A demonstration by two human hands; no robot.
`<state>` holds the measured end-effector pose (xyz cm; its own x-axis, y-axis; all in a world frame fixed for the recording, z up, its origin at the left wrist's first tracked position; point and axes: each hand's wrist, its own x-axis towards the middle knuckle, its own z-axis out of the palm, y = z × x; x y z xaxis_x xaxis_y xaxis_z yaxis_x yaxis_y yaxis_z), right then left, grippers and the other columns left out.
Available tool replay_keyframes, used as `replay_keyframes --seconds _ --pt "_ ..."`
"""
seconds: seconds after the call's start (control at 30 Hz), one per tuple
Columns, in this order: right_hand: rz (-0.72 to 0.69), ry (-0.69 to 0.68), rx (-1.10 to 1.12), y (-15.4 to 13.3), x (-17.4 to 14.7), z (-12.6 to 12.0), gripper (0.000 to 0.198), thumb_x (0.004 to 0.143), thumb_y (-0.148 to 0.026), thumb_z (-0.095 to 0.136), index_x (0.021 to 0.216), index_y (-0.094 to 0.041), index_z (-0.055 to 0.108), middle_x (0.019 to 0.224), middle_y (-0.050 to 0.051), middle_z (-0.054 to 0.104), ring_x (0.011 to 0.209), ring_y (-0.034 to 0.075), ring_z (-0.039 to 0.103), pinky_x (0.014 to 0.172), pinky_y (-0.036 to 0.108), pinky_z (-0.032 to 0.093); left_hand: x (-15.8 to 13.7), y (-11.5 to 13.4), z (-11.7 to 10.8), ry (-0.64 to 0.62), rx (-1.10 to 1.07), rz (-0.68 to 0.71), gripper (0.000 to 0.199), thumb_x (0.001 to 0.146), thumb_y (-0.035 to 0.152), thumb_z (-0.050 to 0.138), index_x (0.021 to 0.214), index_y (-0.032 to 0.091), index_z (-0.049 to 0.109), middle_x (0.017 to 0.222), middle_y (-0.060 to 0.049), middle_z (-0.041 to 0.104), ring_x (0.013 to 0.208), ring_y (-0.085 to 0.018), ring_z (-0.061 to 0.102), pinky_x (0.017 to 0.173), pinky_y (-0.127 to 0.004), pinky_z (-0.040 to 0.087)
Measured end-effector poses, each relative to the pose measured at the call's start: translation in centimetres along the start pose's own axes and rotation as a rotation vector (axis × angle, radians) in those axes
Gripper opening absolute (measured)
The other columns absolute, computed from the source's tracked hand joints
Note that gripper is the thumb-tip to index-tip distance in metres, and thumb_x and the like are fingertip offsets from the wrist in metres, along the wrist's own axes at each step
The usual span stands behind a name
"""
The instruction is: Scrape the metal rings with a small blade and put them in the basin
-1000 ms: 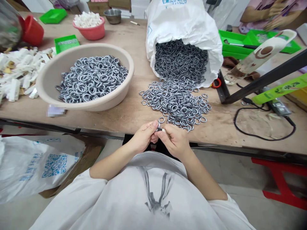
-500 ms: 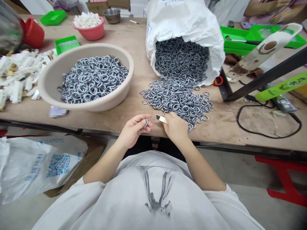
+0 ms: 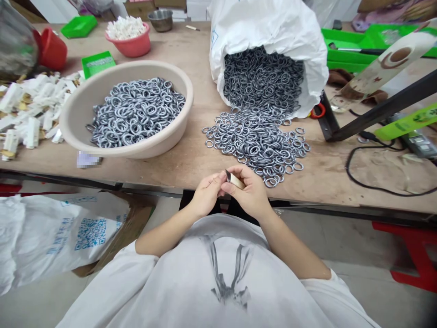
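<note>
My right hand grips a small knife with a short dark blade and a cream handle. Its blade tip meets the fingertips of my left hand, which are pinched together. Half a second ago a grey ring showed in that pinch; the fingers now hide it. Just beyond both hands lies a loose heap of grey rings, spilling from a white sack. To the left, a beige basin holds a pile of similar rings.
White parts lie heaped at the far left. Behind the basin are a green tray, a red bowl and a metal bowl. On the right stand a black metal frame and a cable. Another person's arm shows at top right.
My hands have come together, the left moving right towards the knife. The knife's blade now touches the left fingertips, and the ring has gone out of sight between the fingers.
</note>
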<state>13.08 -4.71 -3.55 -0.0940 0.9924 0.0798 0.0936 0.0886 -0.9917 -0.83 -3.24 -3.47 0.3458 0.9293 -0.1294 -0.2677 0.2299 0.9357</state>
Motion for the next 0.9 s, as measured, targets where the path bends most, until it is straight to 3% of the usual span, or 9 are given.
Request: replay_keyframes --seconds 0.1,0.2,0.3,0.4,0.6,0.8,0.9 --pt "-0.06 0.071 -0.073 0.1 0.1 -0.3 0.04 0.086 -0.06 0.063 0.095 -0.021 0.063 0.077 0.0 0.062 0.069 0.015 0.056 0.065 0.028 0.045 -0.1 0.2 0.2 -0.037 -0.126 -0.098 0.059 0.081 0.063 0.064 0.051 0.018 0.039 0.046 0.006 0.03 0.042 -0.005 0.024 0.042 -0.023 0.017" --pt "-0.184 0.136 -0.31 -0.2 -0.1 -0.6 0.047 0.093 -0.065 0.047 0.085 -0.02 0.06 0.066 -0.002 0.053 0.059 0.012 0.046 0.058 0.027 0.036 -0.1 0.6 0.3 -0.05 -0.259 -0.184 0.059 0.081 0.06 0.064 0.051 0.019 0.035 0.045 0.007 0.028 0.038 -0.004 0.021 0.04 -0.022 0.015" --pt "-0.367 0.08 -0.571 -0.6 -0.7 -0.6 0.05 0.098 -0.061 0.041 0.071 -0.02 0.053 0.063 -0.001 0.049 0.059 0.012 0.043 0.057 0.028 0.03 -0.2 0.8 0.3 -0.009 -0.333 -0.231 0.06 0.078 0.06 0.068 0.051 0.019 0.034 0.043 0.008 0.026 0.037 -0.003 0.021 0.039 -0.021 0.016" --pt "-0.453 0.046 -0.703 -1.0 -0.9 -0.2 0.049 0.101 -0.053 0.039 0.066 -0.02 0.048 0.063 0.0 0.049 0.058 0.012 0.042 0.057 0.028 0.027 -0.4 0.7 0.4 0.06 -0.368 -0.259 0.062 0.075 0.058 0.072 0.05 0.019 0.031 0.042 0.008 0.025 0.036 -0.003 0.022 0.039 -0.02 0.016" --pt "-0.437 0.045 -0.742 -0.9 -0.6 0.1 0.049 0.101 -0.053 0.039 0.063 -0.021 0.042 0.06 -0.001 0.048 0.055 0.012 0.039 0.056 0.029 0.024 -0.8 0.6 0.4 0.026 -0.385 -0.266 0.063 0.075 0.056 0.074 0.05 0.018 0.03 0.043 0.008 0.025 0.037 -0.003 0.021 0.04 -0.02 0.015" --pt "-0.168 0.133 -0.649 -0.5 0.9 -1.6 0.052 0.1 -0.058 0.035 0.061 -0.022 0.037 0.055 -0.004 0.038 0.052 0.012 0.037 0.055 0.028 0.024 -2.0 1.3 0.4 -0.234 -0.343 -0.256 0.056 0.086 0.052 0.063 0.052 0.018 0.036 0.046 0.006 0.031 0.041 -0.005 0.026 0.042 -0.021 0.024" --pt "-0.153 0.137 -0.694 -0.9 2.0 -1.6 0.052 0.099 -0.06 0.037 0.066 -0.022 0.049 0.058 -0.002 0.047 0.056 0.013 0.044 0.057 0.028 0.027 -1.8 1.7 -0.5 -0.144 -0.386 -0.221 0.052 0.085 0.049 0.067 0.054 0.017 0.041 0.048 0.006 0.035 0.04 -0.004 0.03 0.042 -0.02 0.028"
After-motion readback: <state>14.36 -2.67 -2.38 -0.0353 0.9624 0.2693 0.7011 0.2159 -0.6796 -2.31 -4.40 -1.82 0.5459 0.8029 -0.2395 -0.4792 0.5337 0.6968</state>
